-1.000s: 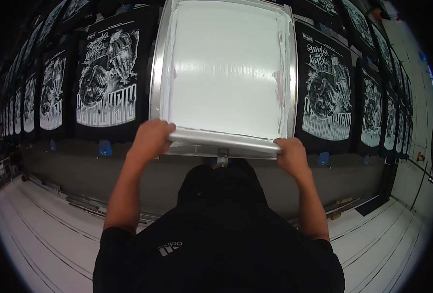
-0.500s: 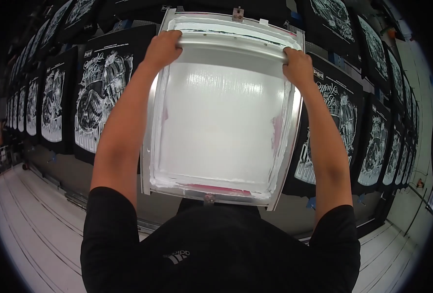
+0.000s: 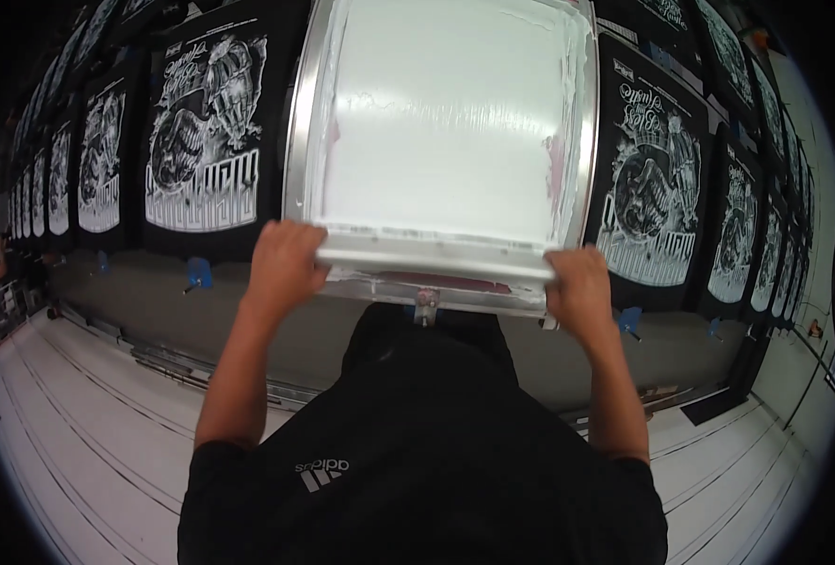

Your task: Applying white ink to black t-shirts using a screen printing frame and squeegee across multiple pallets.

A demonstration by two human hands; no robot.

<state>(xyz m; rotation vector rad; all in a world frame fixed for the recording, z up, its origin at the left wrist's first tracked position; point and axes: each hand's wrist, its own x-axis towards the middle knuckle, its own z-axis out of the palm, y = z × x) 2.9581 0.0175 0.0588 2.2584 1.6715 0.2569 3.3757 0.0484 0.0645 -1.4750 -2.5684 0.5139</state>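
My left hand point(image 3: 288, 267) is closed round the left end of a long squeegee point(image 3: 436, 258), a pale metal-handled bar lying across the screen. Its right end is in my closed right hand point(image 3: 579, 287). The squeegee sits at the near end of a screen printing frame point(image 3: 299, 155), whose mesh is coated with white ink point(image 3: 446, 165). Pinkish patches show along the right side of the mesh and beneath the squeegee at the near edge. A metal clamp point(image 3: 425, 303) is at the middle of the frame's near edge.
Black shirts with white prints lie in rows on both sides, a left shirt point(image 3: 206, 132) and a right shirt point(image 3: 651, 165) closest to the frame. Blue clips point(image 3: 199, 273) hang along the table's near edge. White floor point(image 3: 107, 424) stretches below.
Both hands have drawn the squeegee from the far end of the screen to its near end, toward my body. My view has shifted, so the frame sits higher in the picture.
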